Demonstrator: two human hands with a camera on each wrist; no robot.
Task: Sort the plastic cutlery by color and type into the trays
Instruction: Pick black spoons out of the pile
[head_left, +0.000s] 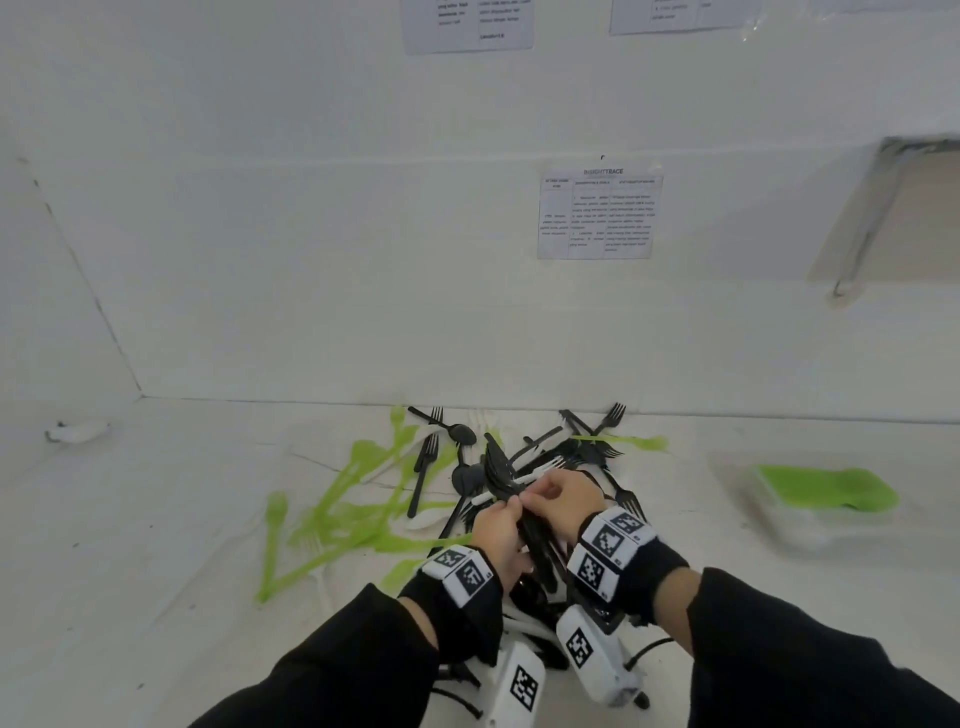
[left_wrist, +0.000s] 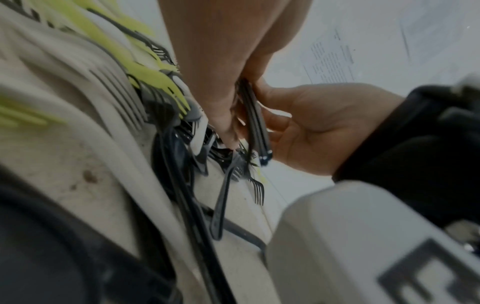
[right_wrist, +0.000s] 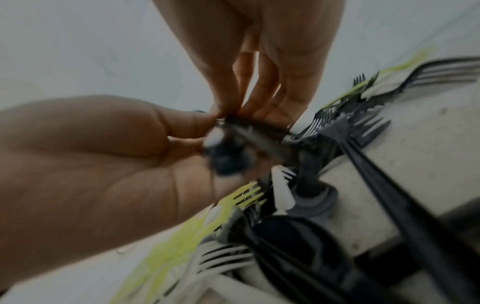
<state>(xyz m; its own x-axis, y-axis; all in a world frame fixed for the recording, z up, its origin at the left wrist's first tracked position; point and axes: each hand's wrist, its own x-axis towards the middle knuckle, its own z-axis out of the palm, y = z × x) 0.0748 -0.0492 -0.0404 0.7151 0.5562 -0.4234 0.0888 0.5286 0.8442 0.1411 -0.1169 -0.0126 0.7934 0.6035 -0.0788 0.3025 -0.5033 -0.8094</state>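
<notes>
1. White tabletop (head_left: 156, 519) carries a mixed heap of green, white and black plastic cutlery (head_left: 395, 499).
2. Left hand (head_left: 496, 527) and right hand (head_left: 563, 499) both grasp a bundle of black plastic cutlery (head_left: 501, 480) above the heap.
3. Clear plastic tray (head_left: 753, 514) at right holds green pieces.

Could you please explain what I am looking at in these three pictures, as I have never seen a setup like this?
No robot here: a person wears cameras on the head and on both wrists. The head view looks down at the left hand and right hand, which together grip a bundle of black cutlery. The other two pictures look along each hand at the fingers. Loose green forks, black forks and white pieces lie heaped on the white table. At right, a clear tray holds green cutlery.
</notes>
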